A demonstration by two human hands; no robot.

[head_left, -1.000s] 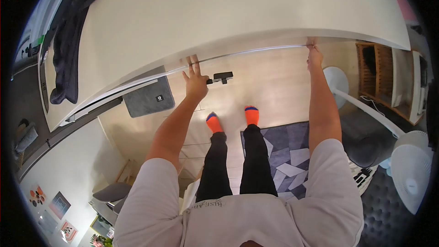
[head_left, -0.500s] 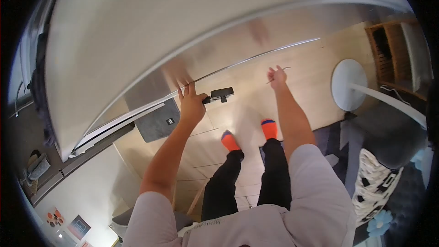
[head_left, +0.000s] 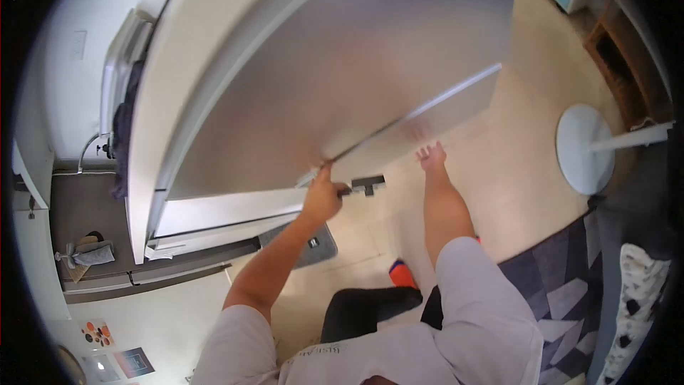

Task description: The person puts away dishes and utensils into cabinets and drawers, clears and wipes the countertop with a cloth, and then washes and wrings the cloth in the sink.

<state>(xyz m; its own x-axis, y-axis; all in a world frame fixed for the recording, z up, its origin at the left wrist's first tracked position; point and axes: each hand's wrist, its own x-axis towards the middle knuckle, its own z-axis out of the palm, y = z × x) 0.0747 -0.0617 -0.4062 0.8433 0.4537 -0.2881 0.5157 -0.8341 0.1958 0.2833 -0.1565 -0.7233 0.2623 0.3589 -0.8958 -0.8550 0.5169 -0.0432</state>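
A large silvery metal-faced cabinet, like a refrigerator [head_left: 342, 78], fills the upper middle. My left hand [head_left: 324, 198] is closed around a black device [head_left: 368, 184] that sticks out to its right, and its raised index finger touches the seam of the metal front. What the device is, I cannot make out. To the right, my right hand [head_left: 430, 156] has its fingers spread near the lower metal panel [head_left: 456, 103]; a faint thin line shows beside it, too blurred to tell whether it is held.
Right of me stand a white round base [head_left: 584, 150] with a pole and a wooden shelf [head_left: 616, 64]. A patterned rug [head_left: 563, 299] lies lower right, a grey mat [head_left: 313, 246] beneath the cabinet. A counter [head_left: 85, 207] with a cloth is at the left.
The view has turned and moved toward the metal front, showing more of it. My right hand has left the panel's right end. One leg is now bent in a step.
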